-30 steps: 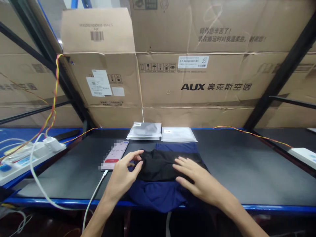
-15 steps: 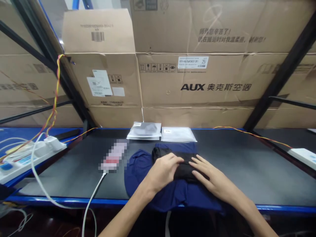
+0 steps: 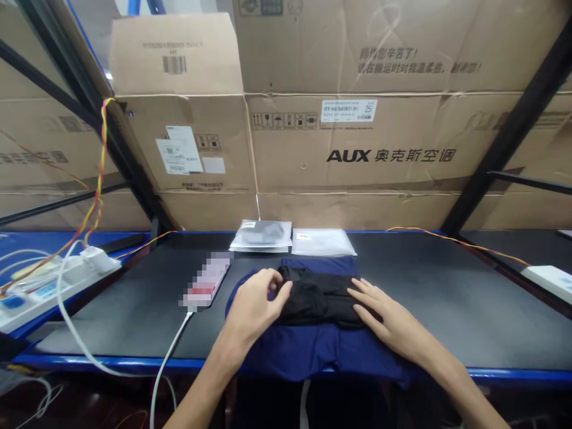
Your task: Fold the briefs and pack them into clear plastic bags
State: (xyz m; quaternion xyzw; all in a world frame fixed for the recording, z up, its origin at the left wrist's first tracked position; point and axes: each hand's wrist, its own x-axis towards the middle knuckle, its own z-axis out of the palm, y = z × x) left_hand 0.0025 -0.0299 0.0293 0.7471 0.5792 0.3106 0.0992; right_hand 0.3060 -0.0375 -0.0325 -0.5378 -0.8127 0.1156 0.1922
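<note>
A folded black cloth lies on top of a navy blue garment, whose lower edge hangs a little over the table's front. My left hand is over the left end of the black cloth, covering part of the blue fabric. Its fingers curve inward and the thumb stands apart from them, with nothing visible between. My right hand rests with outstretched fingers on the right end of the black cloth, pressing lightly or just touching; I cannot tell which.
Two stacks of flat plastic-wrapped packets, a left one and a right one, lie behind the garment. A blurred-out phone on a white cable is at left. White power strips sit at both sides. Cardboard stands behind.
My left hand has moved left from the middle of the black cloth to its left end, and its thumb has come away from the fingers. My right hand has barely shifted.
</note>
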